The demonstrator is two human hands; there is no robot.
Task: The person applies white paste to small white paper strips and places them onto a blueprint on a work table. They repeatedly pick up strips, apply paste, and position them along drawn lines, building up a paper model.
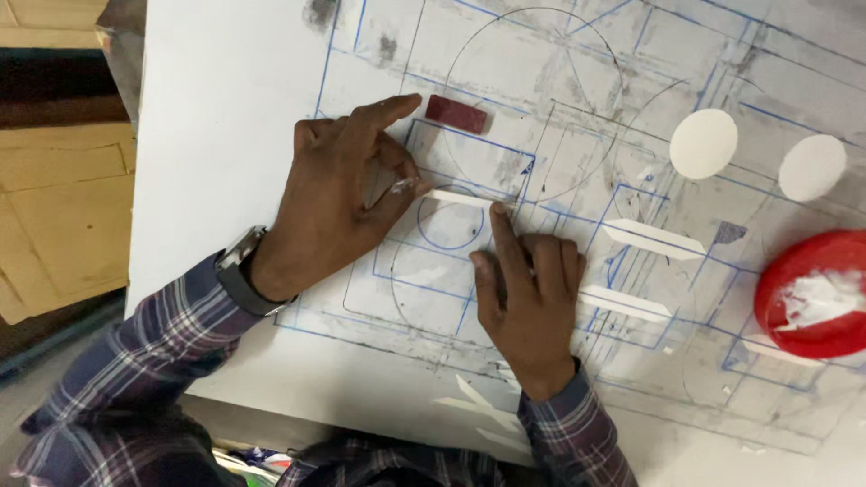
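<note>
At far left, beside the brown cardboard [54, 180], what is lying on the work surface? — Note-taker

White sheet [225, 108], covered in blue and pencil outlines of boxes and circles. Both hands are working on it. — Observer

Left hand [334, 198]? — Note-taker

It is wearing a watch [239, 261]. Its thumb and forefinger are closing narrowly on the left end of a thin white strip [460, 197]; something white is showing on the thumb tip. A dark red eraser [456, 114] is sitting just above, untouched. — Observer

Where is the strip lying? — Note-taker

Flat on the sheet between the two hands, crossing the top of a blue circle. — Observer

Right hand [528, 289]? — Note-taker

It is gripping nothing. The forefinger is stretching out and pressing its tip on the strip's right end; the other fingers are lying loosely curled on the sheet. — Observer

Step in hand, as a judgement? — Note-taker

The strip is being lined up or pressed along a drawn line. I cannot tell whether it is sticking yet. — Observer

What is a next move calling for? — Note-taker

Probably steady downward pressure, with neither end sliding off the line. — Observer

Further right? — Note-taker

More cut strips [654, 236], two white discs [704, 142], and a red lid [812, 293] holding white paste, all well apart from the hands. — Observer
</note>
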